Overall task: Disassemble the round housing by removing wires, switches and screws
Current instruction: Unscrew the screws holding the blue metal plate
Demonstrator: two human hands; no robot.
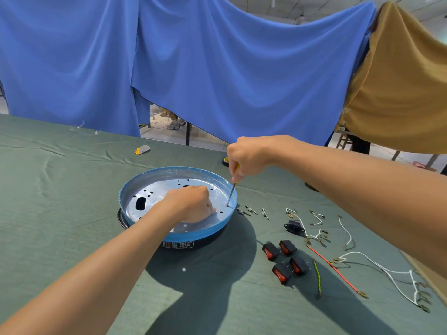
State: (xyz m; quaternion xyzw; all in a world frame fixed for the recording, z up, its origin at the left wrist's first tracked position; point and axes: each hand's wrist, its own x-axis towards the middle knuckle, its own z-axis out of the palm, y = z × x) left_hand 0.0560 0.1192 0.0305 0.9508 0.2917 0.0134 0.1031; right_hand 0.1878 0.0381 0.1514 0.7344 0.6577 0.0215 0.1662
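the right grip (249, 158) is closed in a fist round the yellow handle of a screwdriver (231, 194), and only a sliver of handle shows below the fingers. the bare shaft runs down and slightly towards the left grip, so its long axis is steep but not quite upright. the tip sits on a screw (228, 206) straight below the right grip, on the floor of the housing (193, 234) close under its near-right wall. this is the line that matters: to my eye the next turn needs the shaft kept in line with the screw head and pressed down, or the tip may slip out.

the left grip (193, 204) rests knuckles-down on the housing floor, just beside the screw and nearer to it than the right grip. its fingers are curled under, and i cannot tell whether they hold anything; it seems to steady the housing.

the housing is a shallow round pan, blue-filmed on wall and rim, with a bright metal floor pierced by small holes and one oblong slot, over a black base. it sits on the green worktop (72, 213), under both grips.

below the right forearm lie four red switches (285, 259), loose wires (348, 238), a black socket (294, 227) and small fasteners (251, 210), so the task looks well along, with screws left.
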